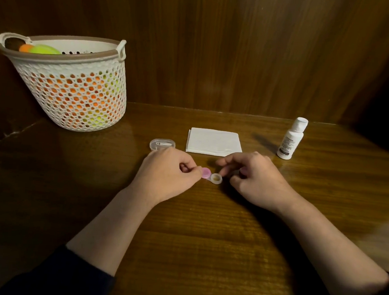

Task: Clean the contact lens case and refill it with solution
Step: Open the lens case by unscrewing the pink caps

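A small contact lens case (211, 176) lies on the wooden table between my hands. Its left well carries a pink cap (205, 172); its right well (216, 178) stands uncapped. My left hand (168, 175) pinches the pink-capped end. My right hand (253, 176) sits just right of the case with curled fingers, and a small purplish piece (242, 171), apparently the other cap, shows between them. A folded white tissue (214, 141) lies behind the hands. The white solution bottle (291, 139) stands upright at the right, capped.
A clear oval container (162, 144) holding small white tools lies left of the tissue. A white perforated basket (77, 93) with orange and green items stands at the back left. Wooden panels close the back and left sides.
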Motion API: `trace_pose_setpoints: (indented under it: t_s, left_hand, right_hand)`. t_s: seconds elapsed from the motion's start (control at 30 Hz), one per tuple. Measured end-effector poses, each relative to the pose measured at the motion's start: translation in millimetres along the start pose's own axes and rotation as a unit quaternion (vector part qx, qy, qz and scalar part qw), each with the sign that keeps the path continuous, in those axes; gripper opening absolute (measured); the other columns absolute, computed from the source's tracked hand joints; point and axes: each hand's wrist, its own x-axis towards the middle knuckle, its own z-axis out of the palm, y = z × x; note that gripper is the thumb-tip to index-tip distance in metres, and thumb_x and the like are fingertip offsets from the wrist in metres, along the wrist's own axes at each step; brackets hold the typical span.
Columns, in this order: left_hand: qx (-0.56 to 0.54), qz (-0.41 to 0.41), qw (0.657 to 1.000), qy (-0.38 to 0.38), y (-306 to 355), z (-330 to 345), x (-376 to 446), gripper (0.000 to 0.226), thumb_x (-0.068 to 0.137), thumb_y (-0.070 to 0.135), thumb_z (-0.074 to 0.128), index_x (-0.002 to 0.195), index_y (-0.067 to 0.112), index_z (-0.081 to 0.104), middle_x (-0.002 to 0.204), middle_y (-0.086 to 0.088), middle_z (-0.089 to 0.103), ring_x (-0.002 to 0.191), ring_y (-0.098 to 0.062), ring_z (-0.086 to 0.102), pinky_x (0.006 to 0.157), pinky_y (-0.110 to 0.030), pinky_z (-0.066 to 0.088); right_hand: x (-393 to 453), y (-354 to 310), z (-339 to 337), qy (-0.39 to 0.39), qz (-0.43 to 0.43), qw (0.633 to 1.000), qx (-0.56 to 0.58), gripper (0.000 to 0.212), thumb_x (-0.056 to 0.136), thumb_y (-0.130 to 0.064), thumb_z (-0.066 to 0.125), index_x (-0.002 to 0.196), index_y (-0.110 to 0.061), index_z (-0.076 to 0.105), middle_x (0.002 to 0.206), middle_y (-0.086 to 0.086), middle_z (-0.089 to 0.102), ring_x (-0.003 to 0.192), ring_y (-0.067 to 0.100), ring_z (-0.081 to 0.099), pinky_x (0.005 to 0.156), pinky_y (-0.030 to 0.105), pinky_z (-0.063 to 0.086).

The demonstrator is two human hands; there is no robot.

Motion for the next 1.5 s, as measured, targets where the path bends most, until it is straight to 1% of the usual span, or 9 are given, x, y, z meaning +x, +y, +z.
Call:
trace_pose_setpoints:
  t_s: [0.13, 0.3, 0.4, 0.5, 0.63, 0.77, 0.9, 1.2, 1.5]
  left_hand:
    - [-0.004, 0.000, 1.000, 0.004, 1.7, -0.2, -0.3, 0.018, 0.093, 0.053, 0.070, 0.091, 0.038, 0.081, 0.079, 0.022, 0.073, 0.072, 0.004, 0.064, 0.065, -0.019, 0.041]
    - [-0.011, 0.006, 1.000, -0.005, 4.1, -0.4, -2.0, 0.018, 0.092, 0.051, 0.070, 0.092, 0.038, 0.082, 0.082, 0.023, 0.073, 0.077, 0.013, 0.061, 0.070, -0.023, 0.043]
    - [-0.004, 0.012, 1.000, -0.005, 5.8, -1.1, -3.2, 0.013, 0.090, 0.050, 0.073, 0.090, 0.041, 0.081, 0.085, 0.025, 0.074, 0.084, 0.013, 0.062, 0.080, -0.028, 0.054]
    - [0.004, 0.017, 1.000, -0.008, 8.6, -2.9, -4.5, 0.018, 0.086, 0.058, 0.072, 0.091, 0.044, 0.080, 0.087, 0.027, 0.072, 0.088, 0.009, 0.063, 0.094, -0.037, 0.055]
    - [0.023, 0.025, 0.999, 0.001, 10.5, -4.2, -5.7, 0.033, 0.082, 0.073, 0.069, 0.095, 0.045, 0.079, 0.082, 0.027, 0.069, 0.088, 0.009, 0.061, 0.095, -0.040, 0.053]
    - [0.035, 0.030, 0.999, 0.001, 13.4, -3.9, -6.1, 0.034, 0.080, 0.071, 0.075, 0.099, 0.044, 0.078, 0.085, 0.027, 0.067, 0.089, 0.009, 0.058, 0.099, -0.043, 0.051]
    - [0.045, 0.030, 0.999, -0.003, 14.0, -3.7, -5.4, 0.040, 0.076, 0.074, 0.076, 0.104, 0.045, 0.076, 0.089, 0.028, 0.065, 0.091, 0.011, 0.057, 0.102, -0.044, 0.050]
    - [0.042, 0.023, 0.998, -0.034, 14.4, -2.3, -4.0, 0.034, 0.082, 0.068, 0.078, 0.110, 0.049, 0.076, 0.096, 0.031, 0.065, 0.099, 0.006, 0.057, 0.105, -0.049, 0.050]
    - [0.016, 0.011, 0.999, -0.039, 12.6, -3.0, -4.8, 0.027, 0.083, 0.061, 0.081, 0.107, 0.048, 0.078, 0.091, 0.030, 0.071, 0.078, 0.009, 0.054, 0.098, -0.050, 0.054]
  right_hand:
    - [-0.9, -1.5, -0.8, -0.002, 0.004, 1.000, 0.015, 0.045, 0.092, -0.001, 0.068, 0.121, -0.034, 0.075, 0.091, -0.022, 0.080, 0.102, -0.006, 0.068, 0.123, 0.038, 0.038]
    - [-2.4, -3.1, 0.2, -0.017, -0.007, 0.999, 0.030, 0.047, 0.092, 0.000, 0.068, 0.118, -0.037, 0.074, 0.091, -0.025, 0.080, 0.099, -0.010, 0.069, 0.109, 0.024, 0.046]
    - [-3.3, -3.7, 0.7, -0.022, -0.022, 0.999, 0.034, 0.050, 0.090, 0.002, 0.067, 0.114, -0.042, 0.073, 0.091, -0.028, 0.079, 0.098, -0.010, 0.070, 0.098, 0.016, 0.047]
    - [-3.3, -4.2, 1.6, -0.035, -0.039, 0.998, 0.035, 0.048, 0.089, 0.002, 0.066, 0.112, -0.040, 0.074, 0.090, -0.027, 0.079, 0.095, -0.010, 0.071, 0.088, 0.012, 0.045]
    - [-1.9, -1.2, 1.1, 0.016, -0.042, 0.999, 0.027, 0.043, 0.090, -0.001, 0.068, 0.110, -0.038, 0.077, 0.090, -0.027, 0.078, 0.097, -0.009, 0.068, 0.088, 0.005, 0.041]
    - [0.2, 2.5, -0.5, 0.015, -0.047, 0.998, -0.036, 0.050, 0.092, -0.013, 0.071, 0.133, -0.042, 0.067, 0.117, -0.031, 0.067, 0.119, 0.002, 0.049, 0.107, 0.034, 0.046]
    - [0.4, 1.9, 4.5, -0.030, -0.046, 0.997, -0.053, 0.055, 0.093, -0.022, 0.073, 0.141, -0.047, 0.060, 0.127, -0.021, 0.061, 0.130, 0.004, 0.037, 0.118, 0.044, 0.037]
    - [3.2, 9.0, 3.5, -0.023, -0.056, 0.995, -0.081, 0.031, 0.095, -0.043, 0.074, 0.123, -0.052, 0.068, 0.114, -0.034, 0.062, 0.128, 0.011, 0.040, 0.107, 0.043, 0.028]
    - [3.1, 12.8, 5.7, -0.014, -0.071, 0.993, -0.095, 0.037, 0.087, -0.069, 0.070, 0.120, -0.054, 0.068, 0.103, -0.036, 0.062, 0.120, 0.008, 0.040, 0.099, 0.040, 0.026]
